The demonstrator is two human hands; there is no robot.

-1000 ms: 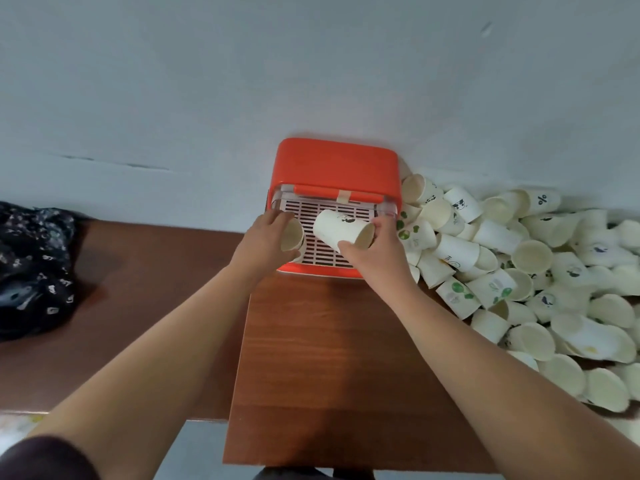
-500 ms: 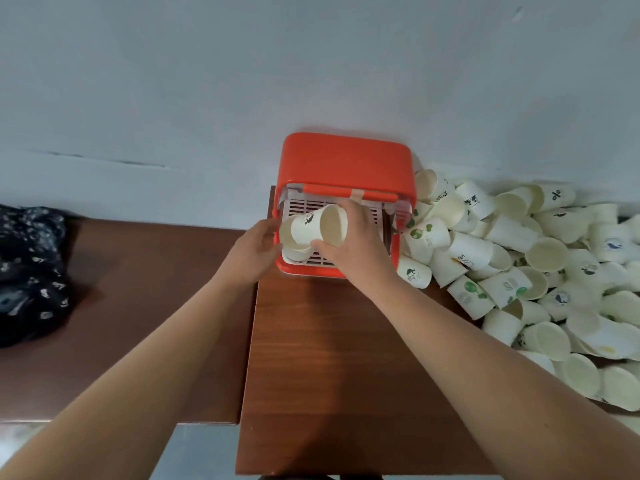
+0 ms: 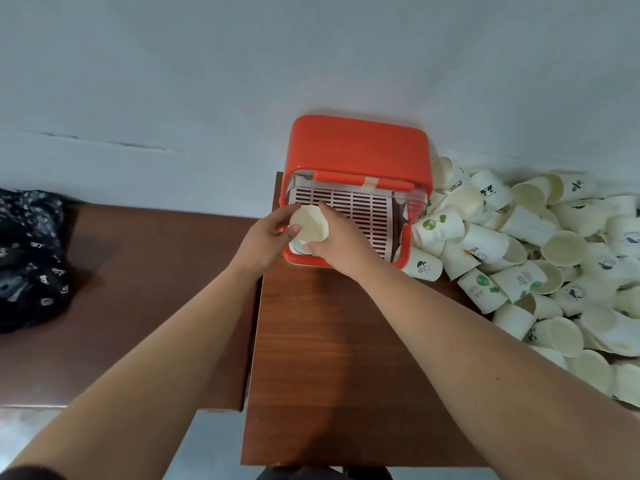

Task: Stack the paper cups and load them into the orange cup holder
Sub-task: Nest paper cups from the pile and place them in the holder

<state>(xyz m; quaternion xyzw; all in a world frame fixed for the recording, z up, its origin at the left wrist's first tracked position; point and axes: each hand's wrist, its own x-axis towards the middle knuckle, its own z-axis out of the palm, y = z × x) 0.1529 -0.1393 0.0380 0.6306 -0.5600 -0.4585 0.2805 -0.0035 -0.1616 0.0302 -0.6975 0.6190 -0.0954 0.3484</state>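
The left grip (image 3: 266,241) and right grip (image 3: 341,245) are clasping a paper cup (image 3: 309,228) at the near-left corner of the orange cup holder (image 3: 360,147). The holder is sitting on a brown desk (image 3: 329,341) against a pale wall (image 3: 311,64).

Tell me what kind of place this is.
Likely a plain home or workroom: brown tables against a bare wall, a heap of loose cups beside the orange holder, dark cloth on the left.

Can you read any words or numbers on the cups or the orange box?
"%": on a white paper cup lying far right.
Dark letters on another white cup near the orange plastic cup holder: too blurred.
Tiny print by the green plant pictures: too small.
Holder itself: none.
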